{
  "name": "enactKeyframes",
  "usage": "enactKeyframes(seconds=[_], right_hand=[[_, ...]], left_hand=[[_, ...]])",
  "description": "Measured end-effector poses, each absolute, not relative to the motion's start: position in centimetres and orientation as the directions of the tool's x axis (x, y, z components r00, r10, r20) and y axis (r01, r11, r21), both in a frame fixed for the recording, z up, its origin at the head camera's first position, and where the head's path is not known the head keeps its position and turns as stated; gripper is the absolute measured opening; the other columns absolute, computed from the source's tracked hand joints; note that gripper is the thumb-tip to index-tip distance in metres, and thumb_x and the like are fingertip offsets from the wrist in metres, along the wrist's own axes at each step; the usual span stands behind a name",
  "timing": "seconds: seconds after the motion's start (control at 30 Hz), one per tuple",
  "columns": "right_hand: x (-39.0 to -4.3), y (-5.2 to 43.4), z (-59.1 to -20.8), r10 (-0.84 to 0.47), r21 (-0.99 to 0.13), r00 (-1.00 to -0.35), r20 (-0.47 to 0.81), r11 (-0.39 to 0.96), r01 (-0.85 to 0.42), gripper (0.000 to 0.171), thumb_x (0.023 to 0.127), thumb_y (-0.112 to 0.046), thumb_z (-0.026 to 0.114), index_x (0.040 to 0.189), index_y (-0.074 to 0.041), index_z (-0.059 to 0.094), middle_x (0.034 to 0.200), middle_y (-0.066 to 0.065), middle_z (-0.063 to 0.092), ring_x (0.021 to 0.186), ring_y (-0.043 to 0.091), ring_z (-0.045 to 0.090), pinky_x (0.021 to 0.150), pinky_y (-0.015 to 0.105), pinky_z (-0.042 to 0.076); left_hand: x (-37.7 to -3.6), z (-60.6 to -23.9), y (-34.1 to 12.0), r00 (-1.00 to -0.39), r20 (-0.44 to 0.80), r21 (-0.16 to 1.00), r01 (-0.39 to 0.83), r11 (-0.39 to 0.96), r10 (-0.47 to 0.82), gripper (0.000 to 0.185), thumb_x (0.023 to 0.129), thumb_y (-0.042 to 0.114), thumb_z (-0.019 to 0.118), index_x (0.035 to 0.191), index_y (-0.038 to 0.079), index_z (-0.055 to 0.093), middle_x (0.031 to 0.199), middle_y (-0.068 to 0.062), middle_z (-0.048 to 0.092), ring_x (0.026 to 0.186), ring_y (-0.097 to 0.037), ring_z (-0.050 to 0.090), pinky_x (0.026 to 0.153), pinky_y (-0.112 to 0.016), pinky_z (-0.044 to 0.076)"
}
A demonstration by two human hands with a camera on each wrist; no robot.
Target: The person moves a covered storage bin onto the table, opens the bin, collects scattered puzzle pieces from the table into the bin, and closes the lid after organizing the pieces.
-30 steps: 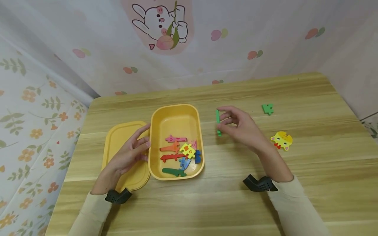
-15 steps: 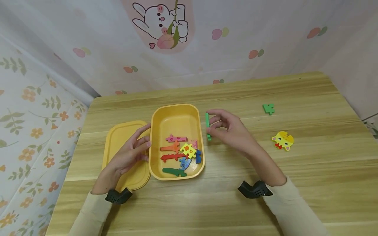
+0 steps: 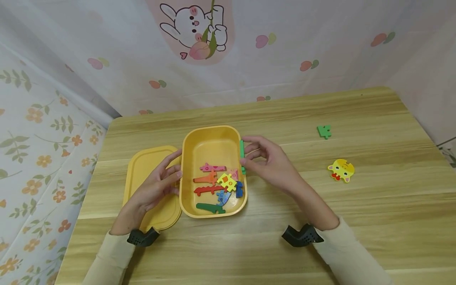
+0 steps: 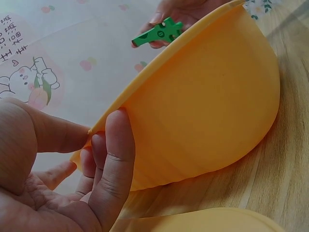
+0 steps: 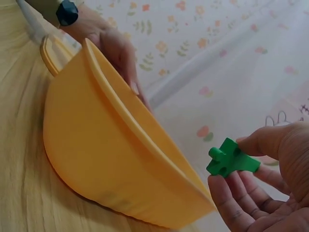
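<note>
Right hand [image 3: 269, 161] pinches a spotted green jigsaw piece [image 5: 231, 158] by its edges, leaving its face uncovered, just beside the yellow box [image 3: 213, 147], while the left hand [image 3: 156, 187] grips that box's opposite side, presumably keeping it steady.

Tub [image 4: 217, 96]: smooth plastic, low sheen. Tabletop [image 3: 263, 249]: wood-grained, satin. Green puzzle piece [image 5: 229, 160]: smooth, faintly glossy. Backdrop [image 3: 338, 23]: matt, cloth-like, softly creased. Sleeves [image 3: 347, 251]: matt cloth.

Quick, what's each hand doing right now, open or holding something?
Left hand: holding the yellow box at its edge.
Right hand: holding a green puzzle piece.
</note>
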State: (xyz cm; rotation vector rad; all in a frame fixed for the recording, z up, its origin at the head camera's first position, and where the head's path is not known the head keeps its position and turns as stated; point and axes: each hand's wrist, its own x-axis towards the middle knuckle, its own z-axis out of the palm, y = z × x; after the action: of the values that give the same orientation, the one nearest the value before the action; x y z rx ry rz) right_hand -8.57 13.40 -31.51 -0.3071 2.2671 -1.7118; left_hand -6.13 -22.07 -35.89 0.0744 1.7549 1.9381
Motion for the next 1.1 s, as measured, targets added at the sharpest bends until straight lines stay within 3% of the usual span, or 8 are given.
enactKeyframes(seconds=[0.33, 0.73, 1.1], right_hand=[[-7.8, 12.6, -31.8, -0.374, -0.962, -0.926, -0.056, 0.268, -0.05, 0.056, 0.096, -0.013, 0.078, 0.148, -0.014, 0.057, 0.124, 0.012, 0.065, 0.109, 0.024, 0.068, 0.087, 0.024, 0.063], [-6.9, 11.5, -32.1, -0.43, -0.921, -0.896, 0.113, 0.293, -0.257, 0.056, 0.094, -0.004, 0.078, 0.146, -0.011, 0.061, 0.117, 0.007, 0.067, 0.102, 0.019, 0.066, 0.087, 0.028, 0.064], [-6.4, 10.8, -32.4, -0.499, -0.874, -0.847, 0.181, 0.314, -0.371, 0.054, 0.093, -0.003, 0.075, 0.145, -0.013, 0.064, 0.118, 0.004, 0.069, 0.102, 0.017, 0.065, 0.086, 0.031, 0.065]], left_hand=[[-6.1, -36.2, -22.1, -0.86, -0.296, 0.942, -0.335, -0.022, 0.416, 0.07, 0.111, 0.008, 0.051, 0.17, 0.021, 0.015, 0.123, 0.002, 0.064, 0.1, -0.007, 0.067, 0.069, -0.024, 0.064], [-6.1, -36.2, -22.1, -0.861, -0.285, 0.944, -0.329, -0.033, 0.421, 0.07, 0.111, 0.008, 0.052, 0.17, 0.022, 0.016, 0.123, 0.002, 0.064, 0.099, -0.007, 0.068, 0.069, -0.024, 0.064], [-6.1, -36.1, -22.2, -0.859, -0.285, 0.945, -0.325, -0.022, 0.425, 0.071, 0.111, 0.009, 0.051, 0.17, 0.021, 0.014, 0.125, 0.002, 0.065, 0.1, -0.008, 0.069, 0.069, -0.024, 0.064]])
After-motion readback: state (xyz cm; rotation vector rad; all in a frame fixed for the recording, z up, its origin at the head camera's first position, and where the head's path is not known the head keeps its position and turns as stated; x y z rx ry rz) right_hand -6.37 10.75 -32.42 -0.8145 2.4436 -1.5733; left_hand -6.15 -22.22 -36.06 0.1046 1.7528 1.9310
